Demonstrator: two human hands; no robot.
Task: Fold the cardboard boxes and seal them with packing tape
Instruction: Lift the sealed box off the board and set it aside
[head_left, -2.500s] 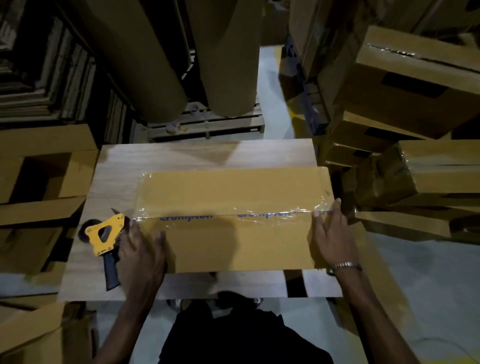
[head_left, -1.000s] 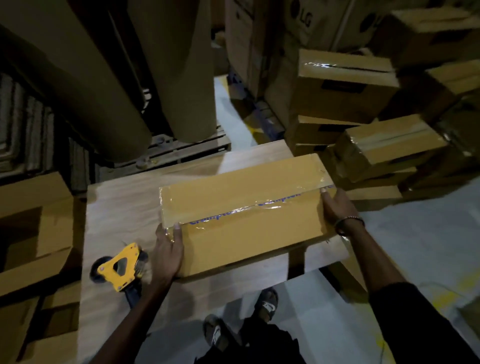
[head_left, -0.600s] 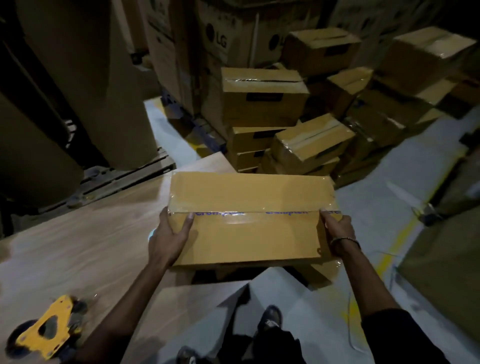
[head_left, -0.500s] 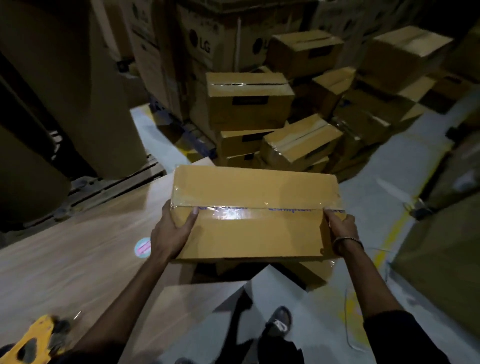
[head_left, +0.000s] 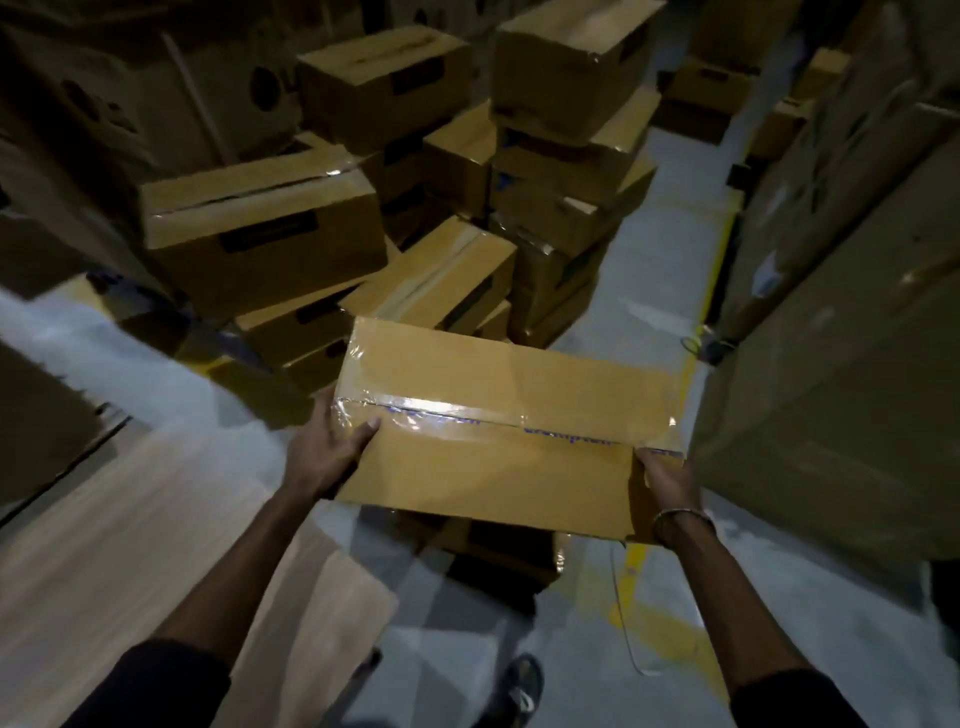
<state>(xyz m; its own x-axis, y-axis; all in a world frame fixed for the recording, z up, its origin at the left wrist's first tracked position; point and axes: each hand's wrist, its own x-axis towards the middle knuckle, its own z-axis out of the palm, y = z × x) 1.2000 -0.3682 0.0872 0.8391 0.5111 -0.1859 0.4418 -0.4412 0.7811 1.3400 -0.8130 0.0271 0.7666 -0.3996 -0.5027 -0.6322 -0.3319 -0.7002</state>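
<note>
The sealed box (head_left: 511, 436) hangs in the air between the two hands, clear of the wooden table (head_left: 130, 561), which lies down and to the left of the left wrist. The left hand (head_left: 327, 452) clamps the box's left end: its thumb lies on the top face just at the start of the clear tape strip (head_left: 498, 423), while the other fingers wrap under and behind that end, out of sight. The right hand (head_left: 667, 486) grips the near right corner, thumb on top by the tape's far end, the rest of its fingers hidden below the box. A metal bracelet (head_left: 683, 517) sits on that wrist.

The step in hand looks like carrying the finished box to the pile of sealed boxes (head_left: 447, 218) that stands beyond the fingertips. To do it well, I judge the grip should stay on the cardboard ends, pressing inward, not dragging on the tape, so the seam is not peeled. The box tilts slightly, its right end lower; levelling it would ease the release. The nearest tilted box in the pile (head_left: 441, 275) lies just past the box's far edge, so a set-down ought to find a flat top, or the stack may slide. The floor (head_left: 649, 322) to the right of the right hand is narrow beside a large dark carton (head_left: 831, 364), so the swing should stay left of it
</note>
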